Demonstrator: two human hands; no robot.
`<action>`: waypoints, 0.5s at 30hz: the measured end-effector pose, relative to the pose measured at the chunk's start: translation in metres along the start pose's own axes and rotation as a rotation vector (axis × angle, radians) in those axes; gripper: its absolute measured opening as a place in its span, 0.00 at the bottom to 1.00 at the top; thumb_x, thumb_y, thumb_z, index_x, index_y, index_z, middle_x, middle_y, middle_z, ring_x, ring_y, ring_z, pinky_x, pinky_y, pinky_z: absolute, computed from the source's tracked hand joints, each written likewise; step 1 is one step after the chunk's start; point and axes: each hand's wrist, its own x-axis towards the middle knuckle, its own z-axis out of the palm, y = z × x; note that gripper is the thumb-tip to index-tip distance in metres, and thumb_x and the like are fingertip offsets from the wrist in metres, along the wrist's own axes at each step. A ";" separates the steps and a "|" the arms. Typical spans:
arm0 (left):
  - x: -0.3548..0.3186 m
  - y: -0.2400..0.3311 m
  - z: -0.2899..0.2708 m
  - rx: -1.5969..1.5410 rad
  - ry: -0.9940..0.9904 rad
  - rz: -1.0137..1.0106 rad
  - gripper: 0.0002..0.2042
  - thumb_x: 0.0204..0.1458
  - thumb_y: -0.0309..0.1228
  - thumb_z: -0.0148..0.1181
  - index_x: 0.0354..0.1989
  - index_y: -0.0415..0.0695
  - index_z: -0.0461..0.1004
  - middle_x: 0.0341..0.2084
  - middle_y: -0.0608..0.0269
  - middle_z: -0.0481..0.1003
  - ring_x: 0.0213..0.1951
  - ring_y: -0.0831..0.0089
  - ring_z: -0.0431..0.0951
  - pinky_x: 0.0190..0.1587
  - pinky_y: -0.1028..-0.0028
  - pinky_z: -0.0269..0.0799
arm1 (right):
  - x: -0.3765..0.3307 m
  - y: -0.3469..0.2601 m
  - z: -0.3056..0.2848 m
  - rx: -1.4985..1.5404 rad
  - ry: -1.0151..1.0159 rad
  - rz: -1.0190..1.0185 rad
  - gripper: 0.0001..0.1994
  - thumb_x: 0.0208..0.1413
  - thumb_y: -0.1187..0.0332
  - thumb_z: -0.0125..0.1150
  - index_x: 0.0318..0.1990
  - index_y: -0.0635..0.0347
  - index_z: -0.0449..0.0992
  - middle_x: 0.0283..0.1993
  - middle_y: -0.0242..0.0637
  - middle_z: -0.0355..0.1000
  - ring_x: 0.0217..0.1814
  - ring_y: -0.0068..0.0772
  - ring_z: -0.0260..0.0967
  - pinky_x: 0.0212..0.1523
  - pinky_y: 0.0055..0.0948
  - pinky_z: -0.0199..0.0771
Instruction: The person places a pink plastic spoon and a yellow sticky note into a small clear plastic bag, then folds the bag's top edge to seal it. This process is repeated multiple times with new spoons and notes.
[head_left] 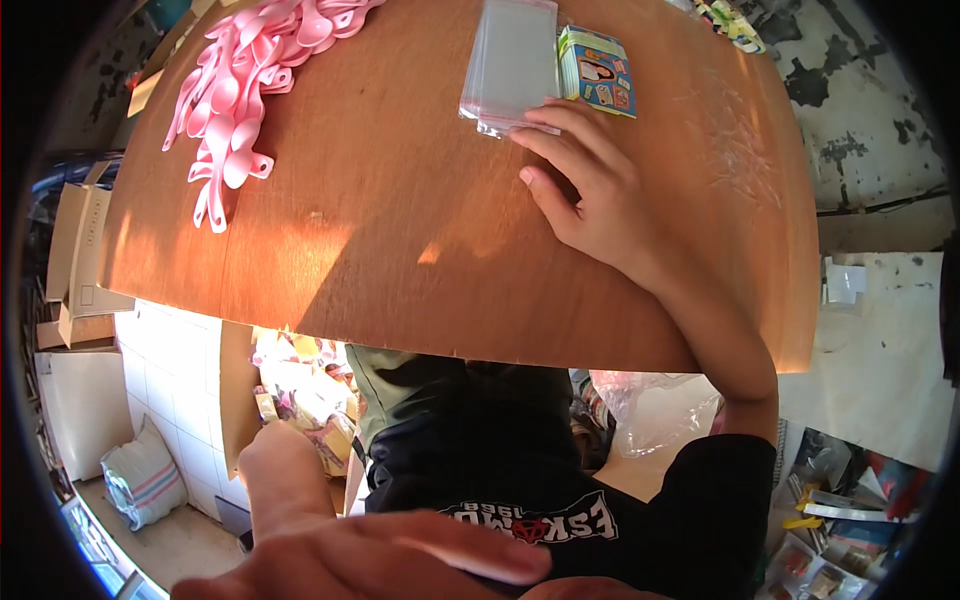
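Observation:
My right hand [600, 190] lies over the table with its fingers apart, fingertips at the near edge of a stack of clear plastic bags [512, 65]. Whether it presses on the bags I cannot tell. Against the bags' right side sits a small stack of colourful printed cards [598, 72]. My left hand [390, 560] is raised very close to the view at the lower edge, one finger stretched to the right; it is partly cut off, and I see nothing in it. A heap of pink plastic spoons [240, 100] spreads over the table's far left.
The brown wooden table [400, 250] has its near edge just before my lap. Thin clear strips [735, 140] are scattered at its right. Under the table are a carton of packets [305, 390] and clear plastic [660, 410]. Cardboard boxes [80, 250] and a white sack [143, 475] stand left.

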 end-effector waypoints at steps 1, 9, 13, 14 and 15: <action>0.002 -0.003 -0.006 -0.064 -0.105 0.062 0.14 0.62 0.33 0.56 0.55 0.54 0.64 0.44 0.54 0.80 0.50 0.57 0.75 0.65 0.53 0.57 | 0.000 0.001 0.001 -0.014 0.005 0.003 0.16 0.49 0.77 0.64 0.48 0.63 0.76 0.51 0.42 0.68 0.56 0.49 0.67 0.56 0.43 0.70; -0.002 -0.010 -0.024 -0.535 -0.107 0.514 0.08 0.59 0.27 0.58 0.43 0.46 0.67 0.28 0.56 0.79 0.34 0.65 0.77 0.45 0.60 0.66 | 0.000 0.001 0.007 -0.006 0.035 0.009 0.14 0.51 0.73 0.65 0.46 0.61 0.78 0.51 0.43 0.69 0.58 0.48 0.65 0.58 0.46 0.68; 0.007 -0.016 -0.066 0.051 -0.049 0.186 0.08 0.61 0.33 0.58 0.39 0.40 0.72 0.23 0.50 0.81 0.22 0.62 0.81 0.29 0.62 0.80 | -0.005 -0.002 0.000 -0.213 -0.009 0.031 0.15 0.54 0.66 0.64 0.48 0.60 0.78 0.53 0.45 0.71 0.62 0.50 0.64 0.64 0.53 0.61; 0.021 -0.025 -0.072 0.256 -0.084 0.078 0.08 0.58 0.32 0.60 0.37 0.39 0.75 0.22 0.54 0.80 0.22 0.65 0.80 0.29 0.68 0.79 | -0.002 -0.005 -0.002 -0.276 -0.045 0.043 0.16 0.56 0.63 0.62 0.49 0.60 0.78 0.55 0.46 0.71 0.63 0.50 0.63 0.66 0.56 0.56; 0.028 -0.027 -0.055 0.514 0.186 -0.088 0.06 0.54 0.28 0.62 0.34 0.37 0.76 0.23 0.57 0.79 0.23 0.67 0.79 0.29 0.73 0.76 | 0.000 -0.008 -0.002 -0.339 -0.082 0.054 0.18 0.58 0.59 0.60 0.50 0.61 0.78 0.56 0.46 0.72 0.65 0.51 0.62 0.68 0.59 0.52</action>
